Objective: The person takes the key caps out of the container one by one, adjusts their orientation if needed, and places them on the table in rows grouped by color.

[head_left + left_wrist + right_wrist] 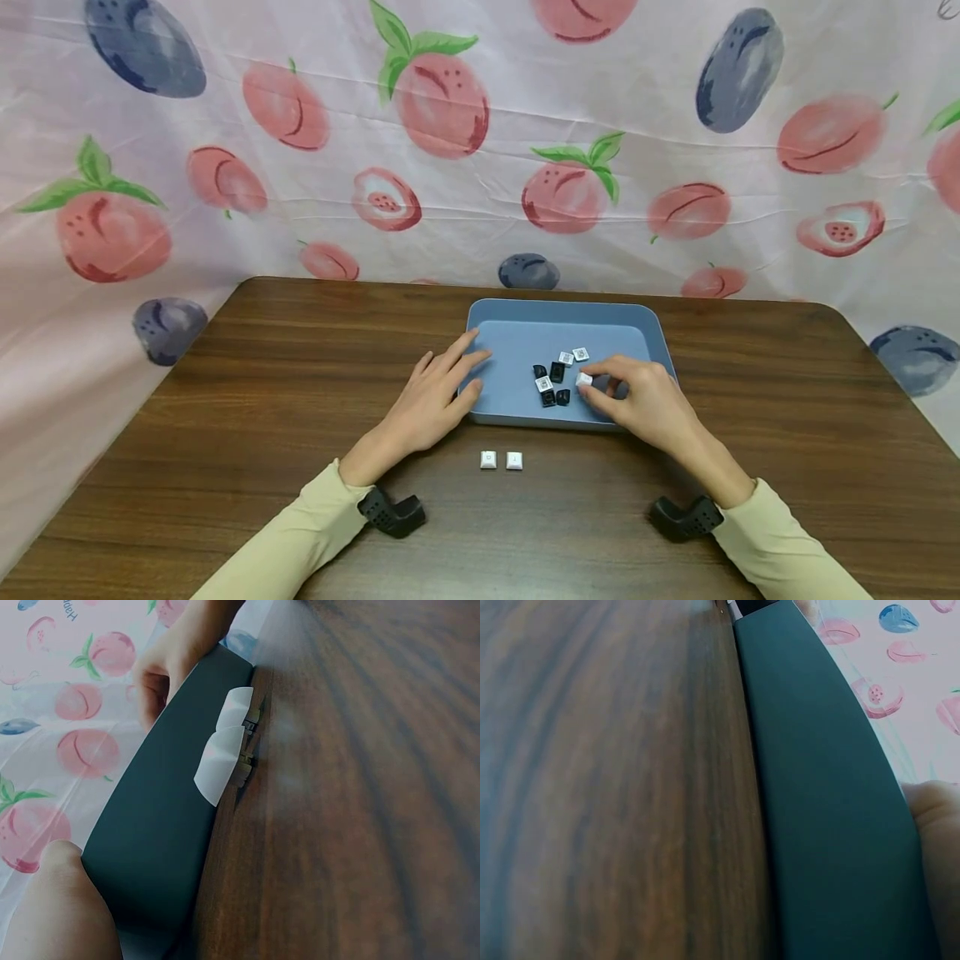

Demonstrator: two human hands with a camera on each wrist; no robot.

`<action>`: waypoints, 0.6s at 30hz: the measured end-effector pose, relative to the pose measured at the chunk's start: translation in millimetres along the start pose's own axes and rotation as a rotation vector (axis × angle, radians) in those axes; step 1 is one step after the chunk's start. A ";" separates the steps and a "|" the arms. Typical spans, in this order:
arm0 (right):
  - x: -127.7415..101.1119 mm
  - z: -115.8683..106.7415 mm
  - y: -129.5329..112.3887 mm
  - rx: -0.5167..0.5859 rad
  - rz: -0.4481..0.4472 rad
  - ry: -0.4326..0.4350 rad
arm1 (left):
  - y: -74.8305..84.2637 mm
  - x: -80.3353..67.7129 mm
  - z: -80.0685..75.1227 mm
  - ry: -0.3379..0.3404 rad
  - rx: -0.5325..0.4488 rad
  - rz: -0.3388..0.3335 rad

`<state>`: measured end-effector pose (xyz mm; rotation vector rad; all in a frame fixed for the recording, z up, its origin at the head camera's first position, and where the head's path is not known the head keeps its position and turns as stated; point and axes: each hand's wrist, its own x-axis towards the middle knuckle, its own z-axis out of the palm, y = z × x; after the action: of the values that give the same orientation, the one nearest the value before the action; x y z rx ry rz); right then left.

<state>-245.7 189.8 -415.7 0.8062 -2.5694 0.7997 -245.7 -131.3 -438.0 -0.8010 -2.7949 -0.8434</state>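
A blue tray [510,350] lies on the table with several small keycaps in it, some black and some white. Between thumb and forefinger, my right hand [656,404] pinches a white keycap [583,379] over the tray's right half. My left hand [427,408] rests at the tray's left rim, its fingers spread and fairly straight. Left of the pinched piece are a black keycap [557,372] and a white keycap [543,384] with its hollow underside showing. In the right wrist view, the tray's wall [825,765] hides most of the right hand.
In front of the tray, two white keycaps stand side by side on the table, a left keycap [488,460] and a right keycap [513,461]. Brown wooden tabletop [337,350] surrounds the tray. Behind it hangs a fruit-printed cloth [465,208].
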 end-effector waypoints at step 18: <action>1.2 10.7 -18.9 0.183 -0.437 0.178 | 0.6 2.2 -1.1 0.004 0.023 0.015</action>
<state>-236.7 169.9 -415.7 1.2347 -2.0758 0.9215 -247.3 -130.5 -436.3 -0.8151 -2.7864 -0.8075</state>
